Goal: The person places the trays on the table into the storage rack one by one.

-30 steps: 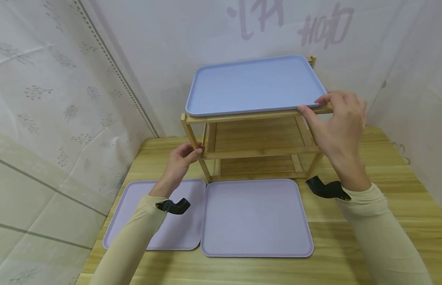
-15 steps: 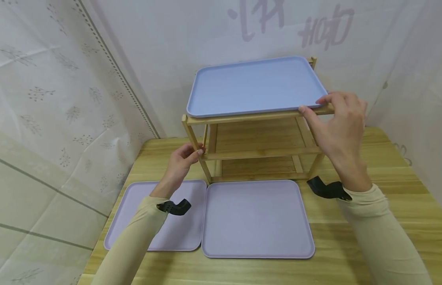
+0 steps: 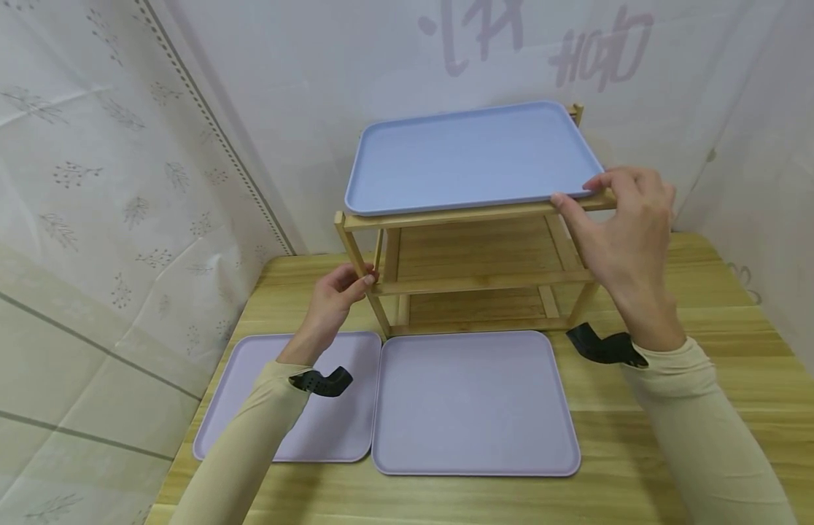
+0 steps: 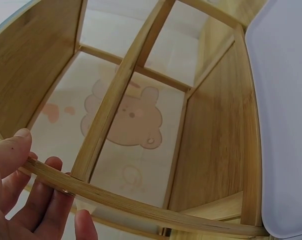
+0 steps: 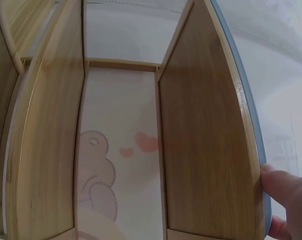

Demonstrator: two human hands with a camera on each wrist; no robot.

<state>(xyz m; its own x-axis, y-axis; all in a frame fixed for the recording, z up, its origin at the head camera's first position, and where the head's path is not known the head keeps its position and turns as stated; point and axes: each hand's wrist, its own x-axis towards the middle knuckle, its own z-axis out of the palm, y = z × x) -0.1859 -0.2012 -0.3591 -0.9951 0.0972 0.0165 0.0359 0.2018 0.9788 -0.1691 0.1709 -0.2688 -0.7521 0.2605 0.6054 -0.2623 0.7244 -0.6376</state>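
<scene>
Steadying, it seems — pale-wood three-tier rack (image 3: pixel 475 252) gripped by the left hand (image 3: pixel 331 297), blue rectangular tray (image 3: pixel 473 158) pinched cornerwise by the right hand (image 3: pixel 632 232).

Mauve lettering (image 3: pixel 600 58) across pale backdrop (image 3: pixel 302 109); wording cannot be made out.

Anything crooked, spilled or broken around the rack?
Nothing stands out: the blue tray lies on top of the rack, its near right corner partly behind the right hand; both lavender trays lie side by side. No spill or damage shows.
</scene>
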